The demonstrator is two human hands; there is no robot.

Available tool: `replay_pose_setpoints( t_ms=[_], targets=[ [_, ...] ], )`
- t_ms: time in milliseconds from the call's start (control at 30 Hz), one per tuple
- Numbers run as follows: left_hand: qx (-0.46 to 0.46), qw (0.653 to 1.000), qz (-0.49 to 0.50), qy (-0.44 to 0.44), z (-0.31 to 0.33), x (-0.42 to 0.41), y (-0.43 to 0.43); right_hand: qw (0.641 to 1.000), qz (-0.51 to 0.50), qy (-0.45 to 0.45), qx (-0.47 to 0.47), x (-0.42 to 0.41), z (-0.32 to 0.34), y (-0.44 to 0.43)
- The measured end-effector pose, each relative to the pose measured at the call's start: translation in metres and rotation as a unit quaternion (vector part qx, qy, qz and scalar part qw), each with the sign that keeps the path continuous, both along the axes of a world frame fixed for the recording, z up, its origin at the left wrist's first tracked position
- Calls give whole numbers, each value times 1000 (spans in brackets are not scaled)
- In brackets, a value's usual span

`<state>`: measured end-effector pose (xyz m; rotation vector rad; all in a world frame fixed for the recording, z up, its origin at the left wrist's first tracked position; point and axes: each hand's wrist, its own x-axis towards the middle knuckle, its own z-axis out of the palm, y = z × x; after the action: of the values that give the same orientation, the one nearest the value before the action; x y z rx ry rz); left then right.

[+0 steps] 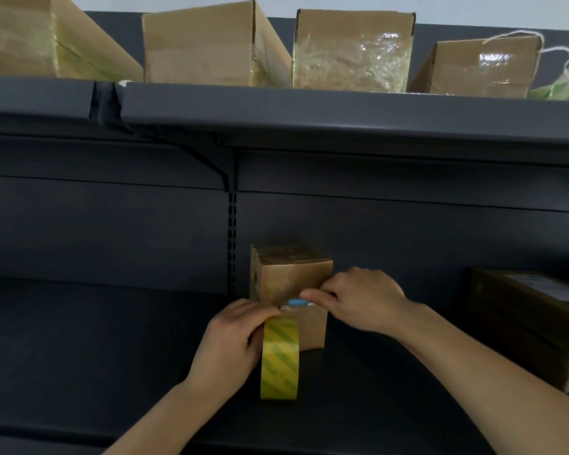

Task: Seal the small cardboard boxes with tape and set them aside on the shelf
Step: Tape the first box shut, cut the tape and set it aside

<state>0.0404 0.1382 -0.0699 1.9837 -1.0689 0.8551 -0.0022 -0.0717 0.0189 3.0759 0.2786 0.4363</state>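
Small box (289, 280) stood upright on the lower shelf (96, 339), close to the dark back panel, just right of the slotted upright. My left hand (234, 343) was clenched around the tape roll (280, 356) (yellow with green stripes), held on edge against the front of the box; I could not tell whether the roll touched the shelf. My right hand (358, 300) pinched a small blue-and-white tool (298, 302) between thumb and fingers, its tip at the box's front face just above the roll. Whether it had a blade, I could not tell. A larger box (532, 323) sat at the right end of the same shelf, well apart. The upper shelf (309, 110) carried a row of taped boxes (352, 50).
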Motion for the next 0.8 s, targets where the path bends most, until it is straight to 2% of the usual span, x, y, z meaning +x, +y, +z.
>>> replay_pose_setpoints(
  t_ms=[267, 600, 800],
  targets=[
    [4, 1000, 3, 3, 2, -1, 0, 1000, 8, -1, -13, 8, -1, -4],
    [12, 1000, 13, 24, 3, 1, 2, 998, -15, 44, 34, 5, 0, -16],
    [5, 1000, 6, 30, 2, 1, 3, 999, -37, 34, 4, -1, 0, -19]
  ],
)
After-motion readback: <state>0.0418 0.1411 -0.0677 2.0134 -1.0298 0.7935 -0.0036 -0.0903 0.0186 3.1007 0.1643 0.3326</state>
